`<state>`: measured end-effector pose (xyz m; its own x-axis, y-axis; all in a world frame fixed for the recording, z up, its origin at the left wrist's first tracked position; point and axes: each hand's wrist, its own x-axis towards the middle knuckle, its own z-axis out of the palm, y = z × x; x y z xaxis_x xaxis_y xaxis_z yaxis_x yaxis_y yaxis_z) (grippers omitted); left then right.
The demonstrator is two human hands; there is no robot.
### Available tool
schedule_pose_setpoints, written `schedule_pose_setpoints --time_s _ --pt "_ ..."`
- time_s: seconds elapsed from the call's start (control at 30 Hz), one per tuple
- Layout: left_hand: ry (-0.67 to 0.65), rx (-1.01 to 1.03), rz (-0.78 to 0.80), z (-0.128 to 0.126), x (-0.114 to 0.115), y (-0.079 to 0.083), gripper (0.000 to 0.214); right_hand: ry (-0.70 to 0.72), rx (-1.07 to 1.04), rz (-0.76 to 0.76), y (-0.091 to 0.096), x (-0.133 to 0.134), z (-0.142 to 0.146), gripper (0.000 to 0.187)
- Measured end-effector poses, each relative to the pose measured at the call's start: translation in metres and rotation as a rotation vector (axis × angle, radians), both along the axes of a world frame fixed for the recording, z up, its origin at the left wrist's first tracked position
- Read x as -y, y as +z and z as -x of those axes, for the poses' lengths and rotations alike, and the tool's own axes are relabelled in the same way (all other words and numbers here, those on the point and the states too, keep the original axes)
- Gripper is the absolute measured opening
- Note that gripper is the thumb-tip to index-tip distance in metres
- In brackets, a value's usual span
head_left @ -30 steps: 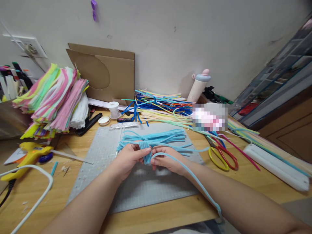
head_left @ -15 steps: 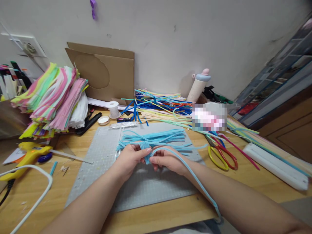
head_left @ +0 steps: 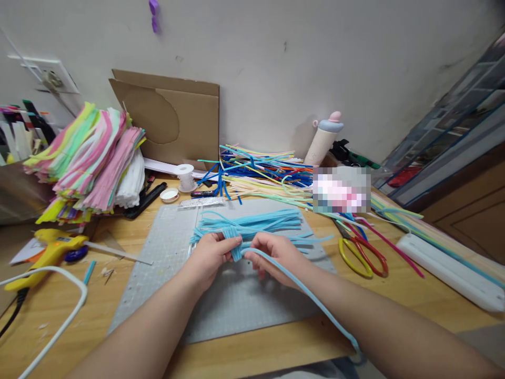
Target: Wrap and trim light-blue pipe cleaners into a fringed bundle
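My left hand (head_left: 211, 256) pinches a small block of light blue pipe cleaners (head_left: 234, 245) laid side by side, thumb on its face. Close to the block's right side, my right hand (head_left: 274, 258) grips a long light blue pipe cleaner (head_left: 305, 283) between thumb and fingers. Its long tail runs down over my right forearm toward the table's front edge, and its near end meets the block. Behind both hands lies a loose bundle of light blue pipe cleaners (head_left: 256, 221) on the grey cutting mat (head_left: 232, 316).
Scissors (head_left: 363, 256) and a white power strip (head_left: 450, 271) lie to the right. On the left are a yellow glue gun (head_left: 51, 250) and stacked pipe cleaner bundles (head_left: 90, 158). Cardboard (head_left: 185, 116), a thread spool (head_left: 185, 177) and a bottle (head_left: 321, 139) stand at the back.
My right hand has shifted slightly right and its fingers have re-gripped the long pipe cleaner, which now runs straighter from the block. My left hand keeps its hold. The view has moved slightly.
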<state>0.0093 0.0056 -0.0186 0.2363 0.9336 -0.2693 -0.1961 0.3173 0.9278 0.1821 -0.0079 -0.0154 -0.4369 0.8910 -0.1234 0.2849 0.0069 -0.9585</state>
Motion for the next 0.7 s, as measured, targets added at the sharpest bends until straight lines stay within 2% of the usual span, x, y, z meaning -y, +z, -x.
schedule_pose_setpoints --time_s 0.07,0.13,0.27,0.37,0.47,0.6,0.7 --pt "0.017 0.001 -0.005 0.002 -0.002 -0.002 0.020 -0.007 0.032 -0.148 0.004 0.003 -0.003 0.025" --pt "0.049 -0.026 -0.016 0.004 -0.004 -0.003 0.019 0.044 0.044 -0.326 0.008 0.005 -0.006 0.025" --pt "0.074 -0.035 -0.025 0.005 -0.005 0.001 0.018 0.244 0.074 -0.791 0.018 0.003 -0.017 0.017" --pt "0.090 0.028 -0.013 0.004 -0.004 0.005 0.018 0.380 0.132 -1.001 0.024 0.000 -0.023 0.021" --pt "0.086 0.077 0.035 0.002 -0.002 0.009 0.021 0.352 0.063 -0.999 0.027 0.000 -0.024 0.021" --pt "-0.042 0.065 0.090 0.001 0.002 0.009 0.021 0.024 -0.017 -0.820 0.026 -0.003 -0.020 0.008" --pt "-0.103 0.087 0.128 0.000 0.003 0.007 0.019 -0.183 0.041 -0.656 0.021 -0.010 -0.020 0.011"
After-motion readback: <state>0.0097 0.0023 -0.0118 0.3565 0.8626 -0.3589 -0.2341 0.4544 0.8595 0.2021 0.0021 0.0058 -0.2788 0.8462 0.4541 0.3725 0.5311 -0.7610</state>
